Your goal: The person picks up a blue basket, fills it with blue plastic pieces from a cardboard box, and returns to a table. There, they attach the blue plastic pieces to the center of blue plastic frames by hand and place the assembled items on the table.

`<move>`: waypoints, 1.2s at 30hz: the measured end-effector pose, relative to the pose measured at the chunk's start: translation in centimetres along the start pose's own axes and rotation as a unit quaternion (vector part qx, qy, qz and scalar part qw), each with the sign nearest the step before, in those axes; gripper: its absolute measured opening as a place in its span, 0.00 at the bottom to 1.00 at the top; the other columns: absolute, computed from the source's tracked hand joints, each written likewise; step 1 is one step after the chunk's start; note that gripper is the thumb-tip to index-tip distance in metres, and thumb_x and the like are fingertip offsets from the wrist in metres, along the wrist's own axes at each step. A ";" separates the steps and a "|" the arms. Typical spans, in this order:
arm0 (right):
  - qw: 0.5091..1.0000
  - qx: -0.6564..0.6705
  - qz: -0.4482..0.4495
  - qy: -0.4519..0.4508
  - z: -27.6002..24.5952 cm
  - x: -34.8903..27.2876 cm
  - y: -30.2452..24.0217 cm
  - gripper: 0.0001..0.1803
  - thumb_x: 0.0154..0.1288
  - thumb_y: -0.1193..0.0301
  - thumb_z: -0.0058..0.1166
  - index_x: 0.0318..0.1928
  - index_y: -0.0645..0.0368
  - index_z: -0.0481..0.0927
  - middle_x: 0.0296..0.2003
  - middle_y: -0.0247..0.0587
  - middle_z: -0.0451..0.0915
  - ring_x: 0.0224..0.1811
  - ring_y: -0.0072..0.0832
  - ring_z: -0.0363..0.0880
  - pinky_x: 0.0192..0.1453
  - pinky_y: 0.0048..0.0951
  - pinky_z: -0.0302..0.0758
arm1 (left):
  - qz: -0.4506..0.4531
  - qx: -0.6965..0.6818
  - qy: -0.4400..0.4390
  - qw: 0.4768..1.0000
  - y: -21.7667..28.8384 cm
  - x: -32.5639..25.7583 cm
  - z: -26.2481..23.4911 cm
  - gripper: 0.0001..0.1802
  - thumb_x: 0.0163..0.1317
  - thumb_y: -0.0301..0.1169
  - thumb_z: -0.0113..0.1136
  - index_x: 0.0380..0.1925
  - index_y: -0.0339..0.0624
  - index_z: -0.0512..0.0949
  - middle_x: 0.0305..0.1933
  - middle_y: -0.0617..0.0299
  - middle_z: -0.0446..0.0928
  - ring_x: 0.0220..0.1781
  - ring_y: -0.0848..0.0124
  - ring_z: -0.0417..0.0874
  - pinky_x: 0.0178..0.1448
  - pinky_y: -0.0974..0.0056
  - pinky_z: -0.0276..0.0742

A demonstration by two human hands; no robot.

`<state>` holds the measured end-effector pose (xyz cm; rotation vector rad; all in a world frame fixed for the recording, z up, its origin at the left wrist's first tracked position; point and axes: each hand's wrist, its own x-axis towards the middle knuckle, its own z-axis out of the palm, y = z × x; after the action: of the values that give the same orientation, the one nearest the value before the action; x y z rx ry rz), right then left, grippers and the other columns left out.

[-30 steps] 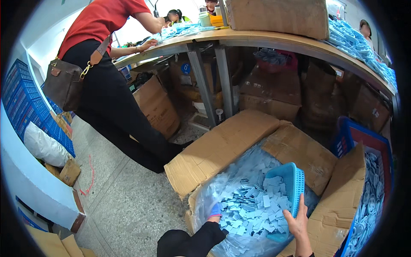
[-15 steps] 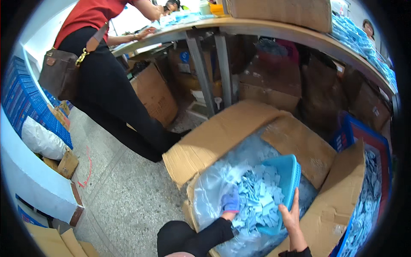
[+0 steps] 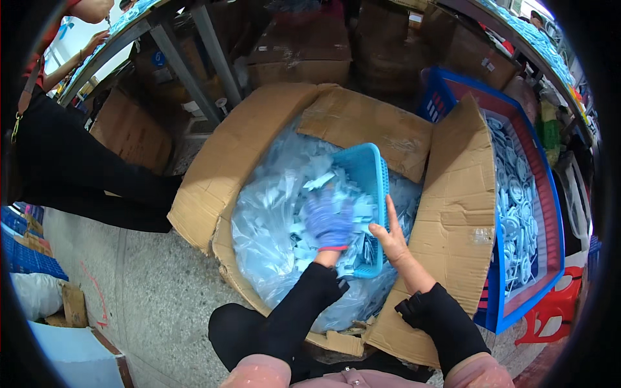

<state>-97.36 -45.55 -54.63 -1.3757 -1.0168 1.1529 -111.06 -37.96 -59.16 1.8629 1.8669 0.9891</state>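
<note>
A large open cardboard box (image 3: 240, 139) lined with clear plastic holds a heap of small pale blue and white packets (image 3: 277, 213). A light blue plastic basket (image 3: 370, 169) lies tilted on its side in the heap, partly filled with packets. My left hand (image 3: 330, 223), in a purple-blue glove, lies flat on the packets at the basket's mouth. My right hand (image 3: 391, 238) is bare and grips the basket's lower rim. Both forearms wear black sleeves.
A blue crate (image 3: 525, 213) full of pale round items stands to the right behind a raised box flap (image 3: 453, 213). Another person in black trousers (image 3: 77, 174) stands at the left by a metal-legged table (image 3: 162, 39). Cardboard boxes (image 3: 304, 52) sit under the table. Grey floor at lower left.
My view has dropped closer over the box. The gloved left hand has moved up from the heap's edge onto the packets at the basket; the right hand stays on the basket.
</note>
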 end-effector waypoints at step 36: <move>0.911 -0.314 -0.093 0.252 -7.5 14.4 -3.0 0.23 0.56 0.53 0.56 0.33 0.64 0.82 0.29 0.58 0.80 0.35 0.50 0.80 0.40 0.43 0.75 | -0.031 0.032 -0.131 0.990 -5.4 4.7 -7.9 0.35 0.53 0.44 0.65 0.58 0.39 0.70 0.54 0.42 0.74 0.56 0.47 0.75 0.60 0.53 0.69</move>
<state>-87.33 -32.54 -53.18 -1.8972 -1.1426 0.2776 -120.75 -34.83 -56.05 1.8559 1.8047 0.6347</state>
